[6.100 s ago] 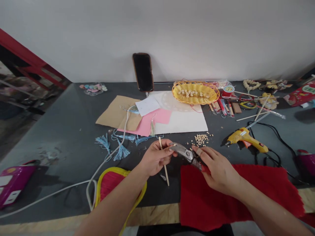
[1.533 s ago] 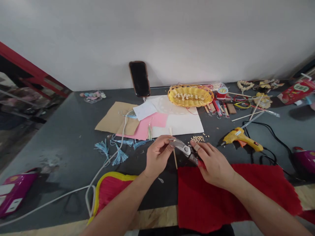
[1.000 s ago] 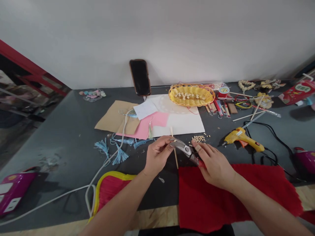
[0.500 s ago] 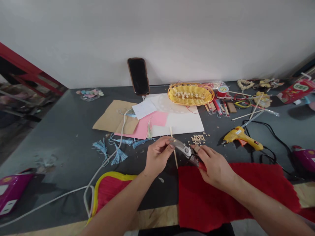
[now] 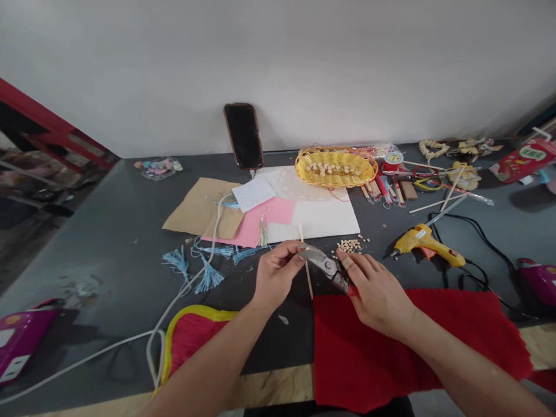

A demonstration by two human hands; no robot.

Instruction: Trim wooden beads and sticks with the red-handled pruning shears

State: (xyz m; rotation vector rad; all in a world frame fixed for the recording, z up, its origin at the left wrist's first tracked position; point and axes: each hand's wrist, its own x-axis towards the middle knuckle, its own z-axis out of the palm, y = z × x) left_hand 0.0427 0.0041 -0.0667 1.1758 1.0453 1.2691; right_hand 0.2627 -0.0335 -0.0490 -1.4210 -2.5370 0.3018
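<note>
My right hand (image 5: 382,289) is wrapped round the red handles of a pair of pruning shears (image 5: 326,266), whose metal blades point up and left. At the blade tips, my left hand (image 5: 274,272) is closed in a pinch of thumb and forefinger; a tiny pale piece seems to be there, too small to make out. Beneath the shears a thin wooden stick (image 5: 310,284) lies on the dark table. Just beyond my right hand is a pile of small pale round pieces (image 5: 348,245).
A yellow woven basket (image 5: 299,169) holds more pale pieces. On the right lies a yellow hot glue gun (image 5: 428,243) with a black cord. Red cloth (image 5: 369,353) covers the near edge. Blue tassels (image 5: 210,279) and a white cable (image 5: 174,301) are left; a phone (image 5: 244,136) leans on the wall.
Both hands and the shears stay in nearly the same place. The fingers of my right hand have drawn in closer round the handles, which look squeezed nearer together.
</note>
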